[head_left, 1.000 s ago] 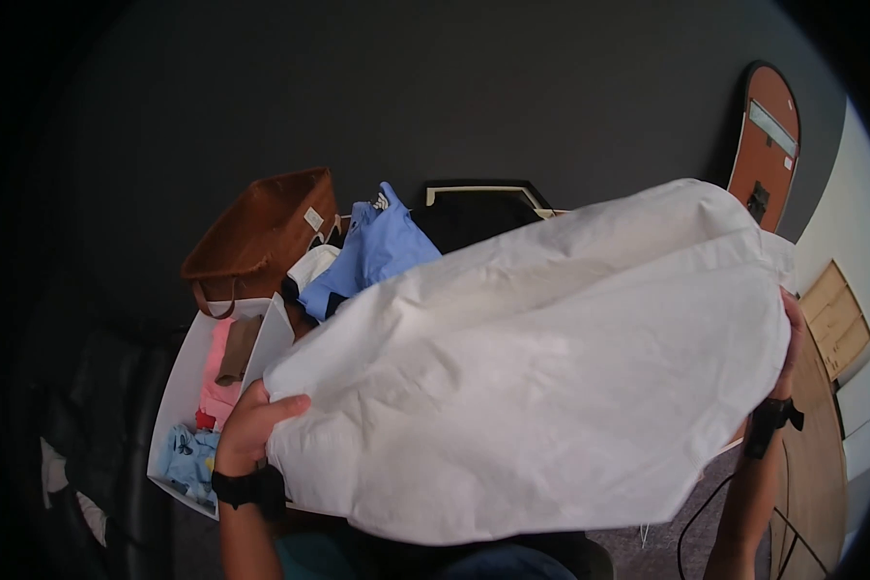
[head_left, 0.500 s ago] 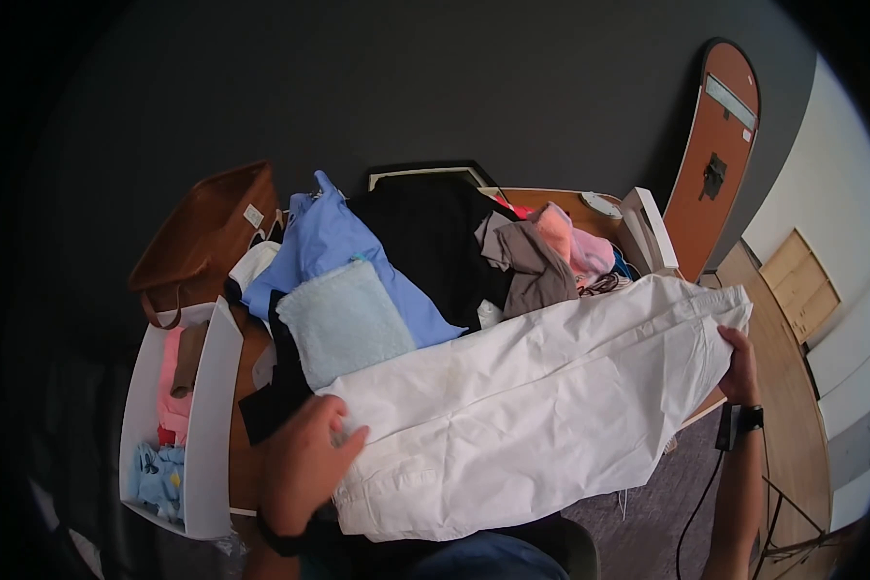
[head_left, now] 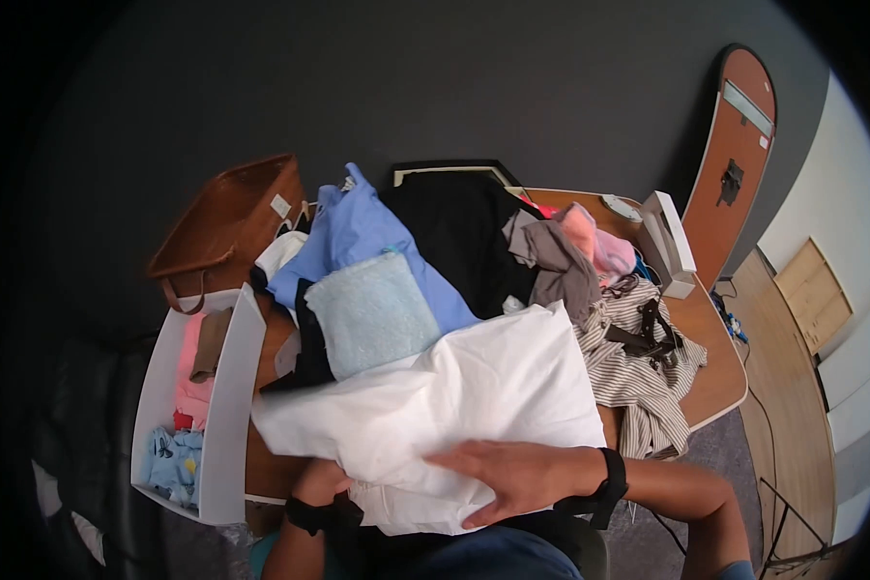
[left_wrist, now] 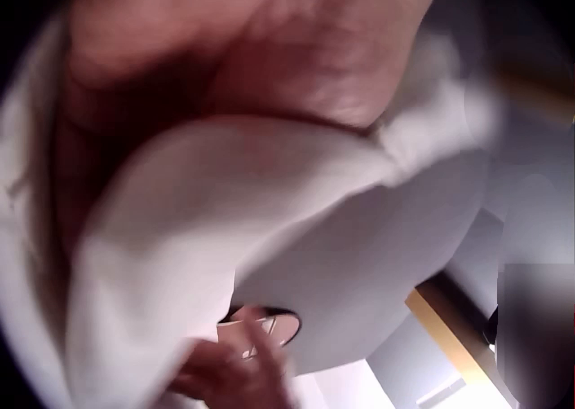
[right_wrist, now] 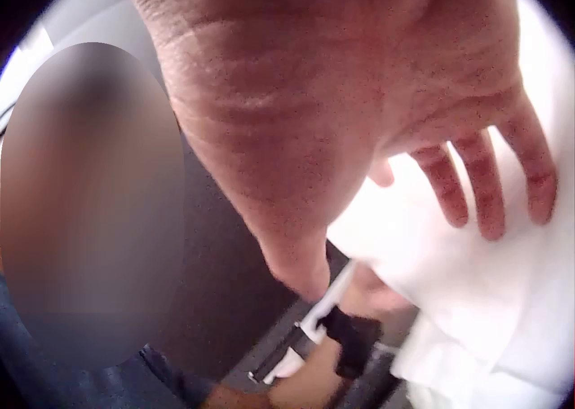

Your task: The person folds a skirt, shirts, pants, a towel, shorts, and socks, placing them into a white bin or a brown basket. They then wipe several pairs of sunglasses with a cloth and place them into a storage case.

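Right hand [head_left: 522,474] over white cloth [head_left: 493,382], fingers apart; left hand [head_left: 324,480] at its edge, fingers hidden, cannot tell.

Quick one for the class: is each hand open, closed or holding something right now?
Left hand: holding the white cloth.
Right hand: open above the white cloth, holding nothing.

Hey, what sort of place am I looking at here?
Likely a room in a home: a table heaped with clothes, a long white bin and a brown basket.
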Available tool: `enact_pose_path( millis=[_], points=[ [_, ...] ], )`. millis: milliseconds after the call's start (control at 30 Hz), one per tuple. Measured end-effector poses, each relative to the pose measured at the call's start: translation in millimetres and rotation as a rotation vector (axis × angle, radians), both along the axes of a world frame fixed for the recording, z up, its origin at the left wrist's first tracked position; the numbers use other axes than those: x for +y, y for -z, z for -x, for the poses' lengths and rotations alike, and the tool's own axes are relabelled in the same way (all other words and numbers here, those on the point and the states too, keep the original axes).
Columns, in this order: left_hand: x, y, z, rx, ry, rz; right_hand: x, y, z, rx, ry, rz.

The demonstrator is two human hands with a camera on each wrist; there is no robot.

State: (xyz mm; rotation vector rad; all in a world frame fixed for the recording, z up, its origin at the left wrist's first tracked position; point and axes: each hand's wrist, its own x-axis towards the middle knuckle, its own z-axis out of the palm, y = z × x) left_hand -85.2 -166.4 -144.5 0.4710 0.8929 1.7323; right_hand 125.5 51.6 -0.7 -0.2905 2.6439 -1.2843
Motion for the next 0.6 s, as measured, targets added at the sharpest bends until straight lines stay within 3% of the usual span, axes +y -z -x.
enact_pose_path(
  millis=[33,67,100,167,200,233,267,333,467,600],
  points=[
    [-12,15,5,0.112,-0.116,0.203,4,18,0,0.066,-0.068,-0.035],
    [-23,32,12,0.114,-0.161,0.124,8,26,-2,0.125,-0.139,-0.067],
    [-32,45,13,0.114,-0.203,0.052,14,16,-4,0.078,-0.058,0.004],
    [-31,14,10,0.137,-0.263,0.085,30,12,-11,0.186,0.115,-0.038],
    [-33,14,14,0.081,-0.322,0.101,33,17,-16,0.185,0.114,-0.036],
    [-31,5,15,0.082,-0.324,0.102,36,25,-21,0.22,0.144,-0.208],
    [-28,-10,13,0.143,-0.459,0.172,39,31,-24,0.258,0.175,-0.382],
    [-27,-17,20,0.211,-0.629,0.232,42,40,-32,0.268,0.153,-0.43],
    [-36,-19,20,0.242,-0.695,0.205,48,39,-41,0.268,0.188,-0.374],
    [-34,-41,21,0.227,-0.409,0.229,44,25,-35,0.253,0.18,-0.329]
  ],
)
